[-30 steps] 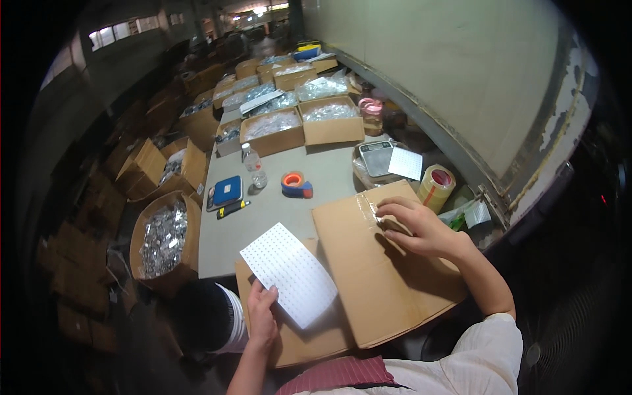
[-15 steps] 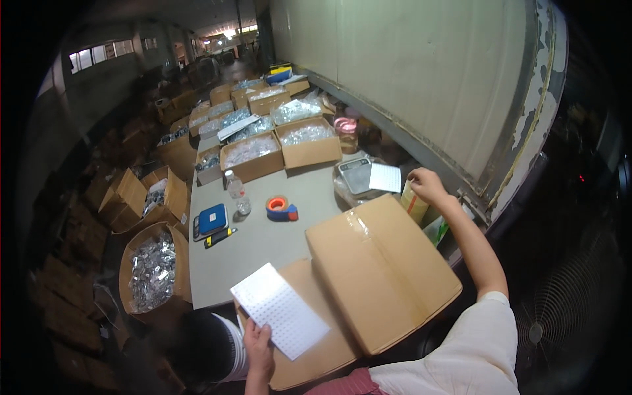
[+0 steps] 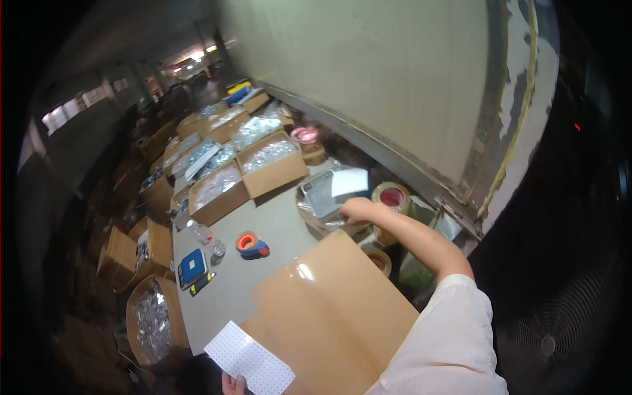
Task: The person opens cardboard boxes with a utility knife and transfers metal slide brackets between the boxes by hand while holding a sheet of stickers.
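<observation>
My left hand [image 3: 234, 384], at the lower edge, is closed on a white sheet [image 3: 249, 359] printed with a grid of small marks. Beside the sheet lies a large brown carton [image 3: 336, 303] with clear tape along its seam. My right arm reaches across the carton's far side. At the near edge of a grey scale [image 3: 320, 195] is my right hand [image 3: 357, 210], its fingers curled downward; anything in them is hidden. Another white sheet [image 3: 349, 182] rests on that scale. Right beside my right forearm stands a roll of packing tape [image 3: 393, 197].
On the grey table [image 3: 227, 283] are an orange-and-blue tape dispenser [image 3: 251, 245], a blue scale [image 3: 193, 267], a yellow-black cutter [image 3: 203, 284] and a clear bottle [image 3: 199, 232]. Open cartons [image 3: 273, 158] of bagged parts fill the far end. A fan [image 3: 548, 345] stands at right.
My right hand has moved left, from above the rolls at the table's right side to the grey scale. The view has shifted; my left hand still holds its sheet, now lower in view.
</observation>
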Tool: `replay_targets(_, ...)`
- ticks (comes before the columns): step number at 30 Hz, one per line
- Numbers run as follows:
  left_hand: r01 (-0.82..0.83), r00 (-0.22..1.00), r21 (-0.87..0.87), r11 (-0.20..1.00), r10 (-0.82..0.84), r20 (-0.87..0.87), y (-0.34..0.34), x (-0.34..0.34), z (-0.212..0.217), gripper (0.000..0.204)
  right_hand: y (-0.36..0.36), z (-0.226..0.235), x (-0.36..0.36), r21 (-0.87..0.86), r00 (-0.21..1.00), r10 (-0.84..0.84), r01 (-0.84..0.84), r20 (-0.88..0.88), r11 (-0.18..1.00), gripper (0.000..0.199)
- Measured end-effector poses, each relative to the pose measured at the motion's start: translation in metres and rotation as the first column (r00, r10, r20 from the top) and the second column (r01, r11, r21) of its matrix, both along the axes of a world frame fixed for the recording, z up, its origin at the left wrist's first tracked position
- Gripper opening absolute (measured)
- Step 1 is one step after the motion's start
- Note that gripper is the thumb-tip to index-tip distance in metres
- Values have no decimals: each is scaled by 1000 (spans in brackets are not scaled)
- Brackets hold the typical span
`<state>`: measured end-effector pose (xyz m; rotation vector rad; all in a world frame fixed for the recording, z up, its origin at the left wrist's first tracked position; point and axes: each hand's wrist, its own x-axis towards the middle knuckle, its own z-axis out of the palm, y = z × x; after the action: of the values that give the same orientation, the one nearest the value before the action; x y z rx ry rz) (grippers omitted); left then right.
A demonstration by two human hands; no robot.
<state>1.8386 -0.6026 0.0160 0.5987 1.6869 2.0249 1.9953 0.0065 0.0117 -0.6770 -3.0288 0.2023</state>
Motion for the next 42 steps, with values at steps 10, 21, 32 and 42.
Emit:
replay_targets(10,-40,999,-183,982,33,-42,8,-5,5,47,-49,-64,38,-307,870,186,-42,456,951,31)
replay_targets(21,-113,988,-122,986,99,-119,8,-2,-2,50,-50,21,40,-215,978,-5,51,210,975,32)
replay_targets(32,-222,969,-43,974,215,-123,3,-11,-17,38,58,60,-38,-231,704,-609,565,-366,792,39)
replay_targets(42,-237,971,-80,968,235,-33,0,-6,-4,45,51,65,-32,-614,679,-582,240,-448,752,34)
